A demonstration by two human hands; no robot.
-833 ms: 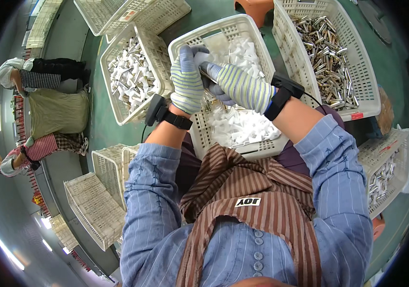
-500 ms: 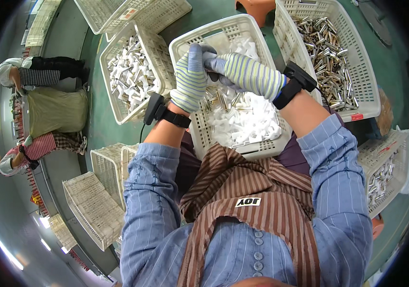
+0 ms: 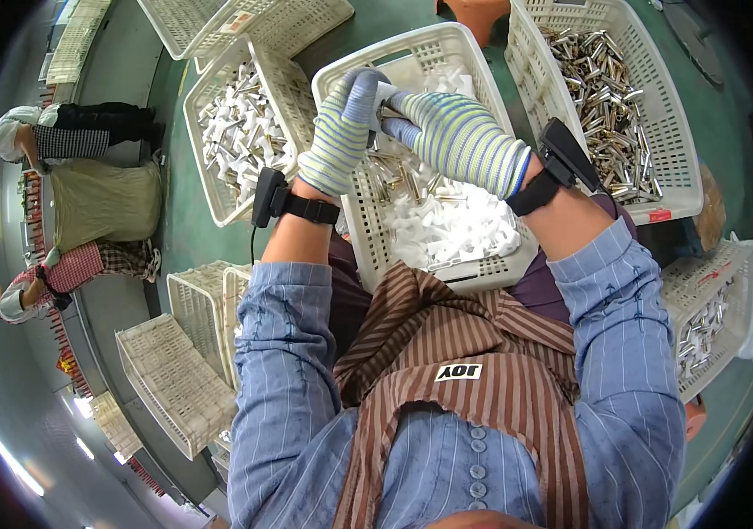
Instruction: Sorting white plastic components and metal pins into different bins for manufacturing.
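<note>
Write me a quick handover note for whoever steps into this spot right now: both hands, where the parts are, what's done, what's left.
Left hand: gloved, pinching a small white piece over the middle basket.
Right hand: gloved, fingertips on the same piece, working it with the left.
Parts: the middle basket holds white pieces with a few metal tubes; the right basket holds metal tubes; the left basket holds white-capped pieces.
Done: the left basket is well filled.
Left: many loose tubes and white pieces remain.

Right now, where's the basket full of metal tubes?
In the head view, the basket of metal tubes sits at upper right, just right of the middle basket of white pieces, beyond the right hand.
</note>
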